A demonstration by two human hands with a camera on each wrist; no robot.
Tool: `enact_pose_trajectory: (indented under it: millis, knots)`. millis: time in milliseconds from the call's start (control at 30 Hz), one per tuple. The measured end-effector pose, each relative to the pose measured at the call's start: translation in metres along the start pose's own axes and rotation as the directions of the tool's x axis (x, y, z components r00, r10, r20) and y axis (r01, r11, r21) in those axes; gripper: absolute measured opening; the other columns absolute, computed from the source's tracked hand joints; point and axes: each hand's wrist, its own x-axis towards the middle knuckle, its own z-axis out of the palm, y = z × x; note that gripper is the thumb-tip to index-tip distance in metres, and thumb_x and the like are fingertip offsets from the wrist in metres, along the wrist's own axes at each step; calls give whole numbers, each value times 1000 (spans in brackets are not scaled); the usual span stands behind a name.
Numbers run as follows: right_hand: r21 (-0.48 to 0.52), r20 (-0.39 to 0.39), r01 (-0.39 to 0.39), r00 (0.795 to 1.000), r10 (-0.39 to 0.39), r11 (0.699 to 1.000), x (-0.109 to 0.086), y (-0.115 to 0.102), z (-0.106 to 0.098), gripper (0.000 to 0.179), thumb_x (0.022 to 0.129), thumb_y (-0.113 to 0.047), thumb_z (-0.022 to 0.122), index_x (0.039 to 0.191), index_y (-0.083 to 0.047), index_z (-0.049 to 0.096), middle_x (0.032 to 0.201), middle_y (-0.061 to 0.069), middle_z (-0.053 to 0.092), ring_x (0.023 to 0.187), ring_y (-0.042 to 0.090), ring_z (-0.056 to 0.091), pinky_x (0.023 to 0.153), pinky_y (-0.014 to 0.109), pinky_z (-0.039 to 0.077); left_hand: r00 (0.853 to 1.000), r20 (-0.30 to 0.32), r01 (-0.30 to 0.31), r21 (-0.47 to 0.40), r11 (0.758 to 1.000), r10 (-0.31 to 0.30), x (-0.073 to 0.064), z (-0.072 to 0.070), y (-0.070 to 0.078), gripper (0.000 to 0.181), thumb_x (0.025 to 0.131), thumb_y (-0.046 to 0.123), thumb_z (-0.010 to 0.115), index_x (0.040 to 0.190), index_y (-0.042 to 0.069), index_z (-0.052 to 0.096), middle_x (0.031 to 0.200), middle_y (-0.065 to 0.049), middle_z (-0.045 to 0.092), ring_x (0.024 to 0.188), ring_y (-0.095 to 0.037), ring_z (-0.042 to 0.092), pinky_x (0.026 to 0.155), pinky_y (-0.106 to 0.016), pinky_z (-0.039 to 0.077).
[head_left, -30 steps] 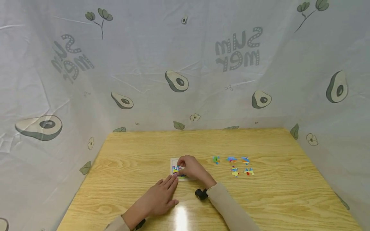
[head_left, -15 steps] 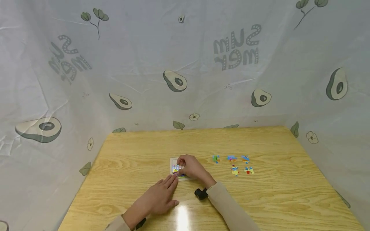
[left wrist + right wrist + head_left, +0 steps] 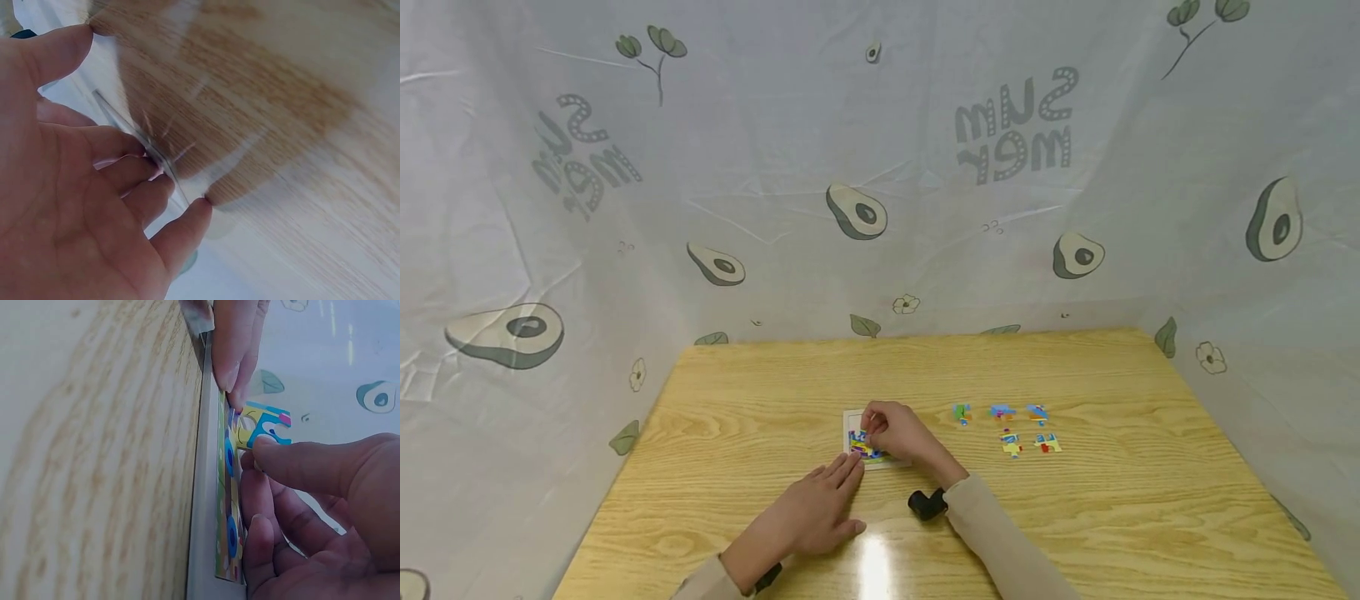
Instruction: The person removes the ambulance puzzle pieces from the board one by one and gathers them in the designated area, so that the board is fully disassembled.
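Observation:
My right hand (image 3: pixel 901 433) pinches a yellow and blue jigsaw piece (image 3: pixel 272 420) with a printed eye between thumb and fingers. In the right wrist view the piece stands tilted up from the puzzle tray (image 3: pixel 204 487), beside joined pieces (image 3: pixel 221 550). The head view shows this pale-rimmed tray (image 3: pixel 847 422) flat on the table, partly hidden under the right hand. My left hand (image 3: pixel 817 508) lies palm down with fingers extended. Its fingertips (image 3: pixel 230 362) touch the tray's near left part. In the left wrist view the left hand (image 3: pixel 81 200) shows its palm side, fingertips at the tray's edge.
Several loose jigsaw pieces lie in two rows right of the tray, among them a green one (image 3: pixel 962 414) and a yellow and red one (image 3: pixel 1047 443). A black wrist device (image 3: pixel 927 504) sits at the right cuff. A printed curtain (image 3: pixel 880 275) encloses the wooden table (image 3: pixel 760 400).
My right thumb and fingers have shifted slightly right and away from me over the tray, uncovering more of the printed pieces. The left hand stays in place.

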Motion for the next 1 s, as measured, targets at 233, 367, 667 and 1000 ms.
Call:
enact_pose_trajectory:
  millis: [233,367,667,1000]
  knots:
    - [27,-28,10,1000,-9,1000,1,0,0,13,90,4,74,97,-6,69,88,6,67,76,12,60,67,22,51,1000,12,-2,4,1000,2,0,-2,-1,80,105,54,56,164,3,36,173,-14,33,160,-31,35,124,-49,43]
    - [49,-51,9,999,-7,999,0,-2,-1,11,91,1,74,97,-6,70,90,7,68,78,12,60,70,22,51,1000,12,2,3,1000,-2,0,-2,-1,81,105,55,55,164,4,35,173,-14,32,160,-31,35,124,-49,43]
    - [232,-65,-18,997,34,973,-11,-10,-31,9,99,-1,65,107,-2,70,98,17,72,93,39,75,80,45,67,1000,-1,8,11,1000,-8,-1,-3,3,82,103,55,58,163,3,37,172,-15,34,159,-31,37,124,-47,43]
    - [260,-76,-22,996,43,965,-25,-8,-61,13,100,-8,69,111,0,72,100,19,76,101,47,74,88,55,65,1000,16,13,18,1000,-13,1,-1,1,82,105,56,55,164,3,34,173,-15,31,160,-31,34,125,-46,42]
